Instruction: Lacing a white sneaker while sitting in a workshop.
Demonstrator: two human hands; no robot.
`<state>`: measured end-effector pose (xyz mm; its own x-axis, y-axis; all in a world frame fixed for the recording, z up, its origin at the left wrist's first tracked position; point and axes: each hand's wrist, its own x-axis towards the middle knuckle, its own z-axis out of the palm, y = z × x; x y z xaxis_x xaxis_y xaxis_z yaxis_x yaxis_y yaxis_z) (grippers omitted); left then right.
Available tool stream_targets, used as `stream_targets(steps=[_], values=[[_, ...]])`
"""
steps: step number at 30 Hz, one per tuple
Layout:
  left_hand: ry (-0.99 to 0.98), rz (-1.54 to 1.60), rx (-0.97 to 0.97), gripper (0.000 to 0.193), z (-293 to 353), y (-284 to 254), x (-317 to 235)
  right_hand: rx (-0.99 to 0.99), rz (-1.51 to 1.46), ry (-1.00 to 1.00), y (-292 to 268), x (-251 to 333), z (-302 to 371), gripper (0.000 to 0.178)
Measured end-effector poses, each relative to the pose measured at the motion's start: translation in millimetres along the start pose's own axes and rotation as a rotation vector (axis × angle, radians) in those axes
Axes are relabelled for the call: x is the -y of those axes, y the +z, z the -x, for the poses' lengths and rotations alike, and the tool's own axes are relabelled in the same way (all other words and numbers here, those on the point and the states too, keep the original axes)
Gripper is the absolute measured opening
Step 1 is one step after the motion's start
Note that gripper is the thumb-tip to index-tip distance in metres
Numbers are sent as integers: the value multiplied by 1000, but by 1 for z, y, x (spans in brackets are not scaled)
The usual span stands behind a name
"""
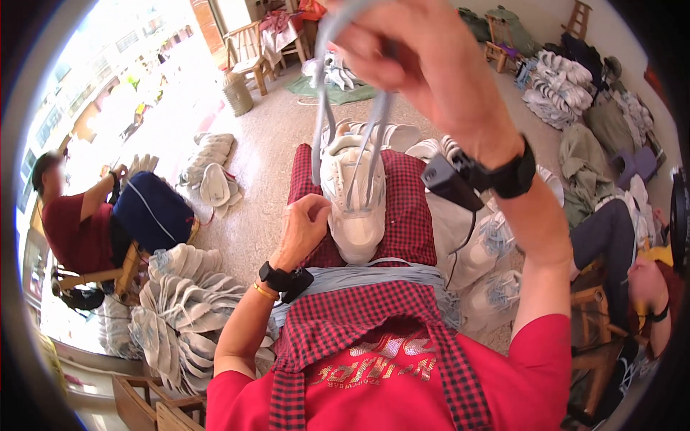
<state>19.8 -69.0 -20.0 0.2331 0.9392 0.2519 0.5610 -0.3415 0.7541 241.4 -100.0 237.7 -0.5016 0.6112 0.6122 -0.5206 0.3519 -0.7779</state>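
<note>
A white sneaker [353, 197] rests on my lap, over a red-and-black checked apron [411, 201]. A pale grey shoelace [381, 118] runs through its lower eyelets and rises in long strands. My right hand [424, 65] is raised high above the shoe, fingers closed on the lace; the upper loop is partly cut off by the frame edge. Beside the shoe's left side is my left hand [303, 226], its thumb and fingers pinched together. What they hold, if anything, does not show. A bundle of grey-blue laces [359, 279] lies across my waist.
Stacked white shoes [183, 309] pile up on my left, and laced shoes [492, 251] lie to my right. At left sits a person [79, 230] by a dark blue bundle [151, 208]; another person [650, 287] is at the right. A bamboo chair [248, 57] stands far off.
</note>
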Motion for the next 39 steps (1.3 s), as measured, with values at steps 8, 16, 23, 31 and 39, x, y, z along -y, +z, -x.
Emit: stream_targets(steps=[8, 16, 23, 31, 39], values=[[530, -32, 176, 22, -43, -2, -35, 414, 645, -541, 66, 5, -56, 18], [65, 545, -76, 37, -25, -28, -39, 273, 8, -222, 6, 34, -23, 25], [-401, 1394, -161, 24, 6, -126, 106, -361, -121, -209, -183, 11, 77, 13], [-567, 1245, -491, 19, -10, -197, 150, -1221, 199, 11, -339, -78, 281, 21], [-516, 1081, -631, 20, -6, -297, 181, -1216, 384, 345, -346, -149, 298, 23]])
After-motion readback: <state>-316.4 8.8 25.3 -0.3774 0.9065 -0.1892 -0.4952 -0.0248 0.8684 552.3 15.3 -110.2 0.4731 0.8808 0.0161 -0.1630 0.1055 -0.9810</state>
